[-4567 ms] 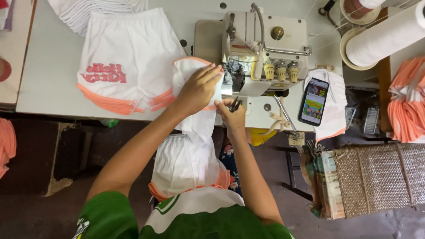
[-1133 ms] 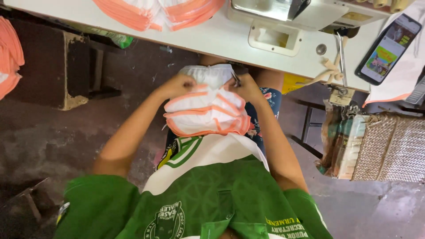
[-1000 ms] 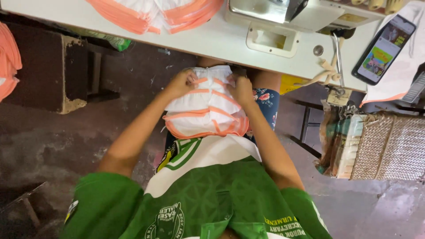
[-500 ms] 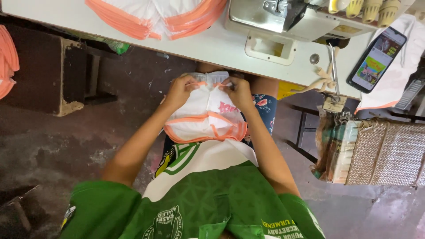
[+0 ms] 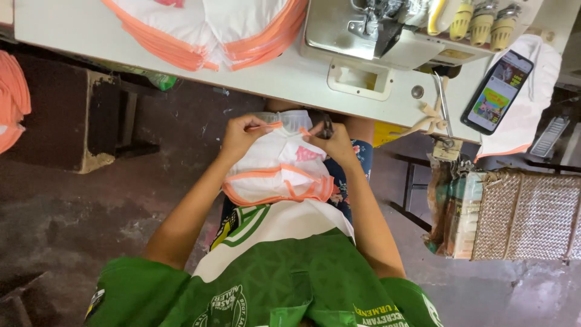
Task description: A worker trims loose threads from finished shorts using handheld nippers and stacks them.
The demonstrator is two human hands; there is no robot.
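A small white garment with orange trim (image 5: 275,166) lies on my lap, below the front edge of the sewing table (image 5: 260,75). My left hand (image 5: 241,133) pinches the garment's upper left edge, where an orange strip shows. My right hand (image 5: 330,140) grips the upper right edge and also holds small dark thread snips against it. The sewing machine (image 5: 399,27) sits on the table just above my hands.
A stack of finished white and orange garments (image 5: 212,30) lies on the table at upper left. A phone (image 5: 497,92) rests on white cloth at the right. A woven basket (image 5: 532,215) stands at the right, a dark wooden stool (image 5: 78,124) at the left.
The garment moved from the machine down to my lap. In the last second my hands shifted from bunching it to pinching its top edge, and the view tilted up toward the machine.
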